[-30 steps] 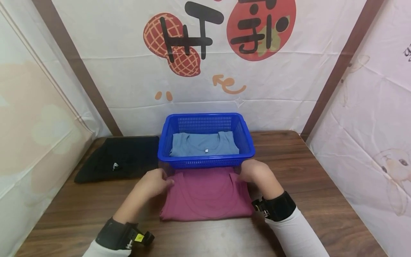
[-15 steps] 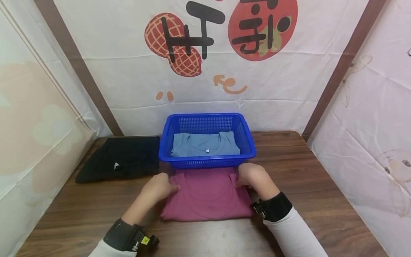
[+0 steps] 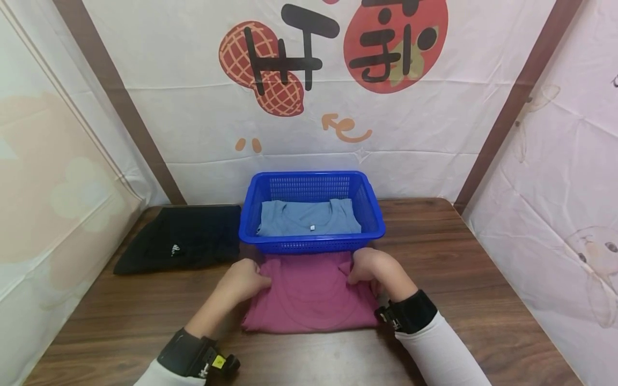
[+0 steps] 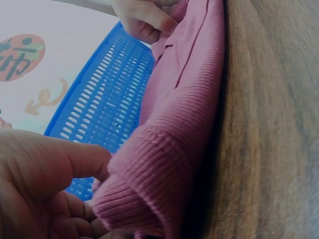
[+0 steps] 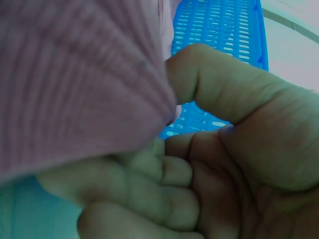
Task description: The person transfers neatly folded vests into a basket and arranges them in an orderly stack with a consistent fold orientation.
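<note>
A folded magenta ribbed shirt point(image 3: 311, 300) lies on the table in front of the basket, its neckline towards the far side. My left hand point(image 3: 245, 280) pinches its upper left edge; in the left wrist view the thumb presses on top of the ribbed fold point(image 4: 149, 174), with the other fingers partly hidden beneath. My right hand point(image 3: 375, 269) pinches the upper right edge. In the right wrist view the right thumb point(image 5: 219, 74) sits against the pink cloth point(image 5: 84, 89) and the curled fingers go under it.
Directly behind the shirt stands a blue plastic basket point(image 3: 246, 228) holding a folded blue-grey shirt point(image 3: 309, 217). A folded black garment point(image 3: 188, 236) with small white lettering lies left of the basket. Printed cloth walls point(image 3: 203, 128) enclose the brown wooden table point(image 3: 463, 289) at the back and sides.
Both hands have moved inward onto the magenta shirt's upper edges, and their fingers have closed on the cloth. The upper right corner has bunched slightly. Basket and black garment stay put.
</note>
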`<control>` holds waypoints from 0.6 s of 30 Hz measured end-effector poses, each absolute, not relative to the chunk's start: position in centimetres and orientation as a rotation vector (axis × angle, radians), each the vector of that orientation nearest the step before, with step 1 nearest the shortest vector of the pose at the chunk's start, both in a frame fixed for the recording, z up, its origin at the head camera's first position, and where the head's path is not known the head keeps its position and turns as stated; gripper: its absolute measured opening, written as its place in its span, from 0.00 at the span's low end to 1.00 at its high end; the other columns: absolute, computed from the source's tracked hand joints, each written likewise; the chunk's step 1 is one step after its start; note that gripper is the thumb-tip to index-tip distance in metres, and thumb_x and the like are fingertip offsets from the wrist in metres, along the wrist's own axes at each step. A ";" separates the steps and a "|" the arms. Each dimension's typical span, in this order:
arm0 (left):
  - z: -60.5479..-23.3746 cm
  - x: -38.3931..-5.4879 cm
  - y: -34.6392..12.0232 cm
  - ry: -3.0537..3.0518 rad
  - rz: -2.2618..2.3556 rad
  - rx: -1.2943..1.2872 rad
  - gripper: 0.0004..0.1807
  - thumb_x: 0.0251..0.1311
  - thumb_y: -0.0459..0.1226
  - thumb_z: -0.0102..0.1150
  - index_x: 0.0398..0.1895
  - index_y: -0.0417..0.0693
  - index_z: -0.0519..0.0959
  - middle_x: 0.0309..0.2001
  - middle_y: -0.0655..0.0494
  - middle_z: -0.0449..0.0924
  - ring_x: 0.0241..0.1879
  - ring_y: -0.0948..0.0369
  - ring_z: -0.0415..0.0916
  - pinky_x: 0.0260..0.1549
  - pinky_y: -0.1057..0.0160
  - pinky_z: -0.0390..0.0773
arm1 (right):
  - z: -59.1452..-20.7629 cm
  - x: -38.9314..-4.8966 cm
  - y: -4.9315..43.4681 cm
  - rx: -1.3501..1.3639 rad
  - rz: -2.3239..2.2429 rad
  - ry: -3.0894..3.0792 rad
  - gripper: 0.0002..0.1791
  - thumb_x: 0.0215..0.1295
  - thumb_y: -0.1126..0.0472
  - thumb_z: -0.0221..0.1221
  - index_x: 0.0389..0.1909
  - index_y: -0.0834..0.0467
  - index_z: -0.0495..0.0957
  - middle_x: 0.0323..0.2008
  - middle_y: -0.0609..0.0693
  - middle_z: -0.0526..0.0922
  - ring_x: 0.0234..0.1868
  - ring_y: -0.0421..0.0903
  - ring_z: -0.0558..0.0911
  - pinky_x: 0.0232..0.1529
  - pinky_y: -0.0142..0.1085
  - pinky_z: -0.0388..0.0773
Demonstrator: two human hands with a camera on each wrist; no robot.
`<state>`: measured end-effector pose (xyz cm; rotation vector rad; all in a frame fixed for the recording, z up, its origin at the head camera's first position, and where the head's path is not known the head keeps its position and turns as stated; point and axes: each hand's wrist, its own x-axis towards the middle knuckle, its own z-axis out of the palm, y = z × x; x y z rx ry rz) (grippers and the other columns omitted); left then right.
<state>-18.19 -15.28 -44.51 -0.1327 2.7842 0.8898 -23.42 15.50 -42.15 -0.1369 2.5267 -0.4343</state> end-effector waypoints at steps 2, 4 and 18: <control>-44.4 -18.2 -15.3 2.754 0.915 -0.150 0.21 0.54 0.41 0.67 0.13 0.52 0.65 0.14 0.60 0.63 0.15 0.62 0.64 0.15 0.66 0.62 | -42.1 -23.4 15.6 -0.131 -0.455 2.515 0.12 0.59 0.58 0.68 0.26 0.62 0.78 0.25 0.59 0.83 0.18 0.56 0.85 0.20 0.47 0.84; -44.2 -18.2 -15.3 2.716 0.946 -0.170 0.21 0.58 0.41 0.68 0.15 0.50 0.67 0.15 0.58 0.65 0.15 0.60 0.68 0.15 0.65 0.67 | -41.9 -23.4 15.6 -0.136 -0.476 2.504 0.12 0.59 0.58 0.68 0.27 0.63 0.78 0.24 0.59 0.84 0.18 0.56 0.85 0.21 0.48 0.84; -43.9 -18.2 -15.5 2.585 1.082 -0.213 0.19 0.62 0.40 0.69 0.19 0.48 0.70 0.18 0.56 0.67 0.21 0.58 0.74 0.22 0.57 0.85 | -41.9 -23.2 15.6 -0.170 -0.542 2.437 0.10 0.57 0.60 0.67 0.27 0.62 0.77 0.23 0.59 0.83 0.16 0.56 0.85 0.20 0.47 0.84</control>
